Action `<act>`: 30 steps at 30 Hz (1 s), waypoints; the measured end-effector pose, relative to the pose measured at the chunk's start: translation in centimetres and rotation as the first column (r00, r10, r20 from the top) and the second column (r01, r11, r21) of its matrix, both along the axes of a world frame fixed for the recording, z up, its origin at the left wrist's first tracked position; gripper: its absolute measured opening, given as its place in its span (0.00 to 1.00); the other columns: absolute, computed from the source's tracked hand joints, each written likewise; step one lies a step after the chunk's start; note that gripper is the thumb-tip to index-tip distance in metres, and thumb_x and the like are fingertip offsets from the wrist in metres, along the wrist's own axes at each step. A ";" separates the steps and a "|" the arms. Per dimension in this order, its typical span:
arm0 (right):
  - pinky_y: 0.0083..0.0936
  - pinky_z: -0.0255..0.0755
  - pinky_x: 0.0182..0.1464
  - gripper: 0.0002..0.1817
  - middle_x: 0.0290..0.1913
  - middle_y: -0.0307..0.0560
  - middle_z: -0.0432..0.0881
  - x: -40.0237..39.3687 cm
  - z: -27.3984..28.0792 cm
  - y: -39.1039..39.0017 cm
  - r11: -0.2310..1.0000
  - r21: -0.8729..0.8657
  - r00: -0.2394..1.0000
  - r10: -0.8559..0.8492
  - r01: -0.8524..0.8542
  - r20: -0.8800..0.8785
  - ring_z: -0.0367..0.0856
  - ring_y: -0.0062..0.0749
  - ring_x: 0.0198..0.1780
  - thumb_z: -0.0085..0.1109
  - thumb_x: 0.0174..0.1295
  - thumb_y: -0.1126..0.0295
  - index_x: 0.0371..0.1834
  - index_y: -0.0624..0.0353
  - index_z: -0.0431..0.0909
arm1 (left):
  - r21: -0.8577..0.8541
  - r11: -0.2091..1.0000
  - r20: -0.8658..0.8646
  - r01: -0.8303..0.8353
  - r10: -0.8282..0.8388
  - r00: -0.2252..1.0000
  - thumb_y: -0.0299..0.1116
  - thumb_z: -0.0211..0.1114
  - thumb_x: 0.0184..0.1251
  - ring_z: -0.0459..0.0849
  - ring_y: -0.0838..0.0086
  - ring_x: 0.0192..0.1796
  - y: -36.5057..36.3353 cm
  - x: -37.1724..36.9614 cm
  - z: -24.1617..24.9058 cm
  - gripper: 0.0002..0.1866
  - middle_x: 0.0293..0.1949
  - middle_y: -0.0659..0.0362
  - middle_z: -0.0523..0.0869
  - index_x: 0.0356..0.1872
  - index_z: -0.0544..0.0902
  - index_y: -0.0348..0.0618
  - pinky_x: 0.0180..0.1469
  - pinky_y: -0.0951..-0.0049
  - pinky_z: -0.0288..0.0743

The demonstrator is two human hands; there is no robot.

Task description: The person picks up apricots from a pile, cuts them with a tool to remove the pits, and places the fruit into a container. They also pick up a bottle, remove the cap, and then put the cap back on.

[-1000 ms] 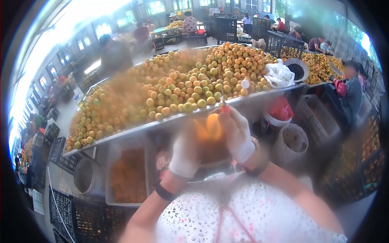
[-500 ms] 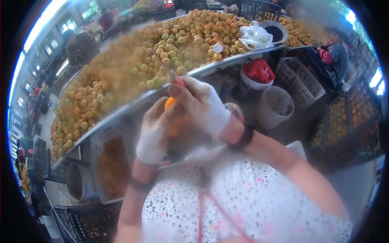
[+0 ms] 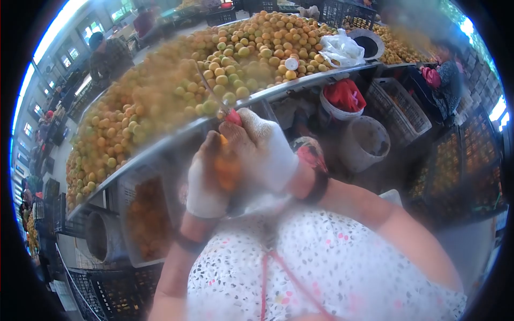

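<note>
My right hand (image 3: 267, 147), in a soiled white glove, is closed around the red handle of a knife (image 3: 233, 117). The thin blade points up and away over the heap. Right beside it, my left hand (image 3: 206, 179), gloved too, has its fingers curled on a round orange fruit (image 3: 224, 140). Only a sliver of that fruit shows between the hands; a blur covers the area below. Beyond the hands, a large heap of round orange and greenish fruit (image 3: 235, 67) lies on a metal-edged table (image 3: 300, 84).
A white bucket with a red bag (image 3: 342, 96), a greyish bucket (image 3: 367, 143) and a pale crate (image 3: 399, 109) stand to the right. At lower left are a crate of orange contents (image 3: 147, 214) and a bucket (image 3: 101, 235). A white plastic bag (image 3: 342, 48) lies on the heap. Other people sit nearby.
Both hands have come slightly lower and nearer my body, with less of the fruit showing. The knife remains in the right hand.
</note>
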State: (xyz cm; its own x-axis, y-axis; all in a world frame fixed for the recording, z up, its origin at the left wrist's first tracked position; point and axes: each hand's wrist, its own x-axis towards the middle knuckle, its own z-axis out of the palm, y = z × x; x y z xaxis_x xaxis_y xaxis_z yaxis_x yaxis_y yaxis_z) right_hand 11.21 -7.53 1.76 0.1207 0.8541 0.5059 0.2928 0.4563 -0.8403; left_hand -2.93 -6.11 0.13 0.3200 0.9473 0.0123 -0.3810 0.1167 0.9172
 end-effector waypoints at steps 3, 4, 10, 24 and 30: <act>0.38 0.74 0.29 0.13 0.26 0.57 0.81 0.6 0.0 0.6 0.990 0.075 0.973 -0.129 0.117 0.192 0.84 0.54 0.30 0.61 0.71 0.61 0.42 0.61 0.74 | 0.021 0.999 -0.050 0.033 -0.031 0.998 0.52 0.53 0.80 0.82 0.77 0.29 1.5 0.2 -1.4 0.21 0.34 0.62 0.84 0.48 0.79 0.42 0.26 0.80 0.72; 0.38 0.74 0.29 0.13 0.26 0.57 0.81 0.7 0.6 0.4 0.990 0.105 0.975 -0.110 0.091 0.194 0.84 0.54 0.30 0.61 0.71 0.61 0.42 0.61 0.74 | 0.236 0.968 -0.103 0.079 -0.056 0.993 0.51 0.52 0.81 0.82 0.78 0.29 2.4 -0.2 -3.1 0.21 0.33 0.62 0.84 0.47 0.79 0.43 0.24 0.80 0.70; 0.45 0.77 0.35 0.15 0.32 0.59 0.83 1.0 1.5 -0.8 0.971 0.216 0.846 -0.195 0.097 0.496 0.85 0.58 0.36 0.66 0.64 0.61 0.44 0.58 0.73 | 0.591 0.794 -0.145 -0.143 0.279 0.949 0.45 0.52 0.81 0.83 0.82 0.34 2.9 0.1 -2.5 0.20 0.41 0.62 0.86 0.58 0.80 0.39 0.29 0.83 0.72; 0.43 0.77 0.43 0.17 0.36 0.64 0.82 0.8 1.8 -1.8 0.995 -0.017 0.877 0.098 -0.102 0.471 0.84 0.60 0.40 0.62 0.60 0.76 0.53 0.61 0.73 | 0.447 0.893 -0.206 -0.060 0.168 0.964 0.30 0.59 0.74 0.81 0.80 0.40 0.4 -1.4 -1.0 0.12 0.40 0.62 0.85 0.53 0.81 0.38 0.42 0.77 0.76; 0.41 0.77 0.35 0.18 0.34 0.63 0.81 -1.1 1.8 -1.7 0.985 0.148 0.737 -0.036 -0.086 0.675 0.83 0.57 0.34 0.53 0.58 0.80 0.54 0.62 0.74 | 0.556 0.820 -0.203 -0.137 0.294 0.934 0.38 0.56 0.67 0.85 0.43 0.42 -0.4 -2.5 0.4 0.15 0.35 0.38 0.85 0.41 0.79 0.35 0.45 0.48 0.77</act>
State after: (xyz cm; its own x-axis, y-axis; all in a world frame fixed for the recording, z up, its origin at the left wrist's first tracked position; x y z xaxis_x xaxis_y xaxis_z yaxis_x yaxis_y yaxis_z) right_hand 10.09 -9.28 3.58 -0.3240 0.7526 0.5733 0.7396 0.5793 -0.3426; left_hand -5.42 -6.53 0.51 0.1728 0.8646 0.4718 -0.0691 -0.4671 0.8815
